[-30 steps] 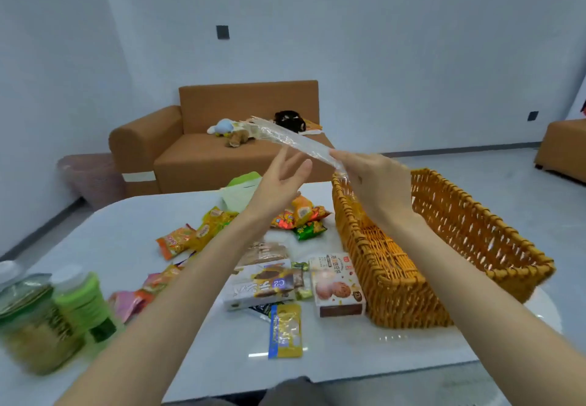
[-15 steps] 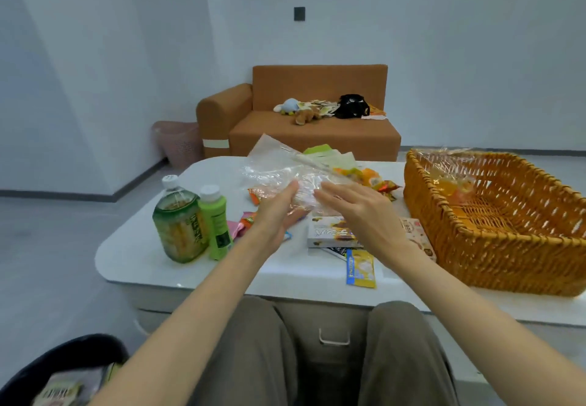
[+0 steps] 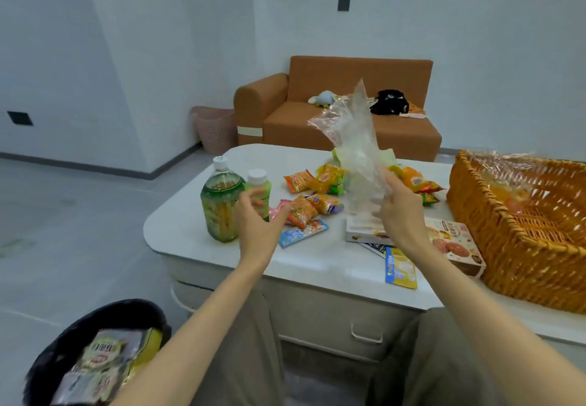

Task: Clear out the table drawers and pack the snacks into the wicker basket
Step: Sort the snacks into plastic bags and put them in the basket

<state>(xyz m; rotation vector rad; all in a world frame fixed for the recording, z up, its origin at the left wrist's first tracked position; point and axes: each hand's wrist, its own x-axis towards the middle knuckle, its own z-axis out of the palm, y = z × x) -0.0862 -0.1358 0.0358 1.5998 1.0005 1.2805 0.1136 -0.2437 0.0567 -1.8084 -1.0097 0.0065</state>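
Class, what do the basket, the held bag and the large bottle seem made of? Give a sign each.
Basket: woven wicker, perhaps rattan, glossy; plaited strands show. Bag in right hand: thin clear plastic; crinkled, see-through. Bottle: probably clear plastic; contents visible.

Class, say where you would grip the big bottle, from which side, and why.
Probably the narrow shoulder just under the white cap, coming from the left: the big bottle stands upright, its body is wide, and the small bottle crowds its right side.

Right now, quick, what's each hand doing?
Left hand: open, holding nothing.
Right hand: closed, gripping the clear plastic bag.
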